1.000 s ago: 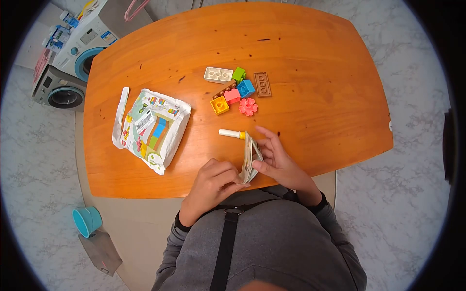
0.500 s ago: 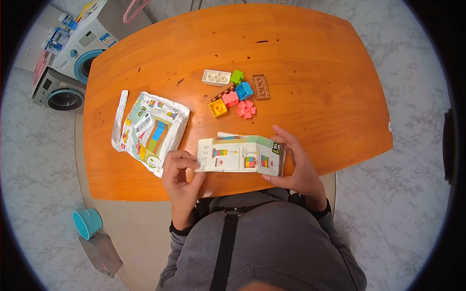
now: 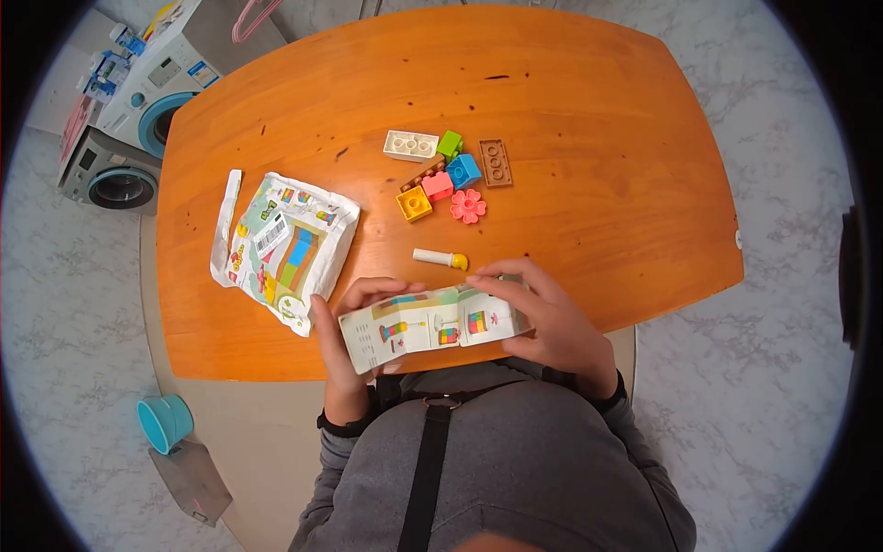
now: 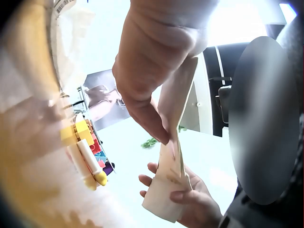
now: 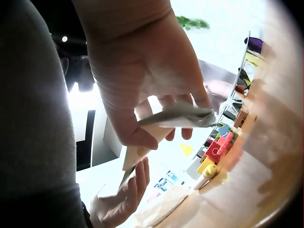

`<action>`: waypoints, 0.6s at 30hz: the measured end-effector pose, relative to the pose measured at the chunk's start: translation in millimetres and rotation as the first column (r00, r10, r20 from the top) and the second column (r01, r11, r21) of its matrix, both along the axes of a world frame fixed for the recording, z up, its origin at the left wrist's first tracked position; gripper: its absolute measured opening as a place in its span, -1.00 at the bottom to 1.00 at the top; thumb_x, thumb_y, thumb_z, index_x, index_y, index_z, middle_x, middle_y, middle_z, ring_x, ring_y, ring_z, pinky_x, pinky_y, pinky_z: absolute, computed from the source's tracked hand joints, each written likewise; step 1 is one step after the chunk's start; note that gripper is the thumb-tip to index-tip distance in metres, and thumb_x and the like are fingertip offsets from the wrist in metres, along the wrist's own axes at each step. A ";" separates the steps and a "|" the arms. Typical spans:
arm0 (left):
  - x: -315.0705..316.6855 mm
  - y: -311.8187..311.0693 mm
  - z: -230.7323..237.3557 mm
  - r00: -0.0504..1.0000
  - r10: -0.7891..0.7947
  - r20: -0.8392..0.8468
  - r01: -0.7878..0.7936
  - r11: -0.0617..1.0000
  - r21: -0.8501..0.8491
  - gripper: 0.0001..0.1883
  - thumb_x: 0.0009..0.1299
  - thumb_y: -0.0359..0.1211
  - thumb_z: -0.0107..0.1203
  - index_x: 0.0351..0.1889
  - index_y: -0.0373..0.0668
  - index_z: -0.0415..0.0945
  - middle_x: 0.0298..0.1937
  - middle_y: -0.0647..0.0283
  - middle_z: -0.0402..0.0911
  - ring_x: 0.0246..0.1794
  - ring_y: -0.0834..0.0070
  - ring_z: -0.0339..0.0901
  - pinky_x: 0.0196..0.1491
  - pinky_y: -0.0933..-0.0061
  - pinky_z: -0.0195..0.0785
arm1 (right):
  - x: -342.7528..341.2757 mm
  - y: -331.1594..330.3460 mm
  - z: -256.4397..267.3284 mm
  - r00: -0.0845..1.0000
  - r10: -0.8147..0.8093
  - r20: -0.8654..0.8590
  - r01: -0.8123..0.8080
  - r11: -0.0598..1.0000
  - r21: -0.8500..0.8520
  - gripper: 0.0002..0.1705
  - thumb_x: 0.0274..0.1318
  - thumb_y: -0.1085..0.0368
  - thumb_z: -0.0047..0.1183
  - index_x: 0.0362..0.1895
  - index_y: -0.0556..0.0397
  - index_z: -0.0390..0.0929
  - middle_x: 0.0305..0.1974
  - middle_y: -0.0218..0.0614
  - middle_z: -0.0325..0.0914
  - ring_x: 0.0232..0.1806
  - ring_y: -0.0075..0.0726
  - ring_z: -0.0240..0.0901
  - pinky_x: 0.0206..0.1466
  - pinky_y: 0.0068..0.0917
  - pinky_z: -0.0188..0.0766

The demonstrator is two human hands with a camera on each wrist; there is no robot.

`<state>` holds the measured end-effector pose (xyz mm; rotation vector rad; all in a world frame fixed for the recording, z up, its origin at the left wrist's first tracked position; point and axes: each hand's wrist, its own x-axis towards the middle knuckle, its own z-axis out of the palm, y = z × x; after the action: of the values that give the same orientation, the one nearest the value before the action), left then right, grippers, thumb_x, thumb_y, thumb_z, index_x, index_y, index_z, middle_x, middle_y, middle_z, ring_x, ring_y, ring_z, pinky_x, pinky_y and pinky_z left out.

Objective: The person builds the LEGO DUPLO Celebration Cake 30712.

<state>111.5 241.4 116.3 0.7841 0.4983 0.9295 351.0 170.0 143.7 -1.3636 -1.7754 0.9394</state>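
your left hand (image 3: 338, 357) pinches the left end of the printed leaflet (image 3: 432, 333), and your right hand (image 3: 566, 331) grips the other end; it sits right of the white packet (image 3: 313, 248) and nearer you. it should be light, thin and springy along its folds, easily creased or torn, so take its outer edges softly. farther off, right of the white packet, lies a yellow-tipped stick (image 3: 434, 257), probably smooth and apt to roll; beyond, also rightward of it, the bricks (image 3: 464, 170) look hard and sturdy.
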 end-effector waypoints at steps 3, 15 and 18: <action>-3.8 2.4 -1.3 0.993 -0.064 -0.099 0.051 0.990 -0.131 -0.31 0.52 0.14 -0.39 -0.06 -0.37 0.45 -0.03 -0.12 0.58 -0.08 0.25 0.61 0.00 0.31 0.49 | -3.5 6.3 0.1 0.984 0.089 0.154 -0.098 0.994 0.053 -0.21 -0.30 0.48 0.22 0.21 -0.04 0.43 0.13 -0.22 0.33 0.12 -0.10 0.29 0.20 -0.24 0.23; -5.4 3.6 -13.7 0.944 -0.056 -0.325 0.058 0.998 -0.005 -0.85 0.26 -0.52 0.27 -0.36 -0.29 0.48 -0.36 0.17 0.67 -0.40 0.64 0.59 -0.32 0.63 0.45 | -14.6 25.4 -17.4 0.817 -0.509 -0.272 0.513 0.856 -0.062 -0.53 0.24 0.19 0.07 0.18 0.10 0.39 0.10 -0.16 0.42 0.17 -0.19 0.33 0.23 -0.22 0.24; -2.0 2.1 -16.4 0.959 0.022 -0.283 -0.022 1.000 0.003 -0.86 0.26 -0.52 0.26 -0.35 -0.30 0.48 -0.38 0.15 0.66 -0.42 0.62 0.60 -0.33 0.62 0.46 | -3.5 18.7 -30.8 0.871 -0.358 -0.336 0.211 0.891 -0.401 -0.52 0.42 0.03 -0.21 0.06 0.21 0.45 -0.12 -0.17 0.56 -0.02 -0.29 0.46 0.11 -0.38 0.32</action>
<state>109.5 243.5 99.9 0.9188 0.7584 0.8415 347.5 188.7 112.9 -1.4730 -1.0875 1.3020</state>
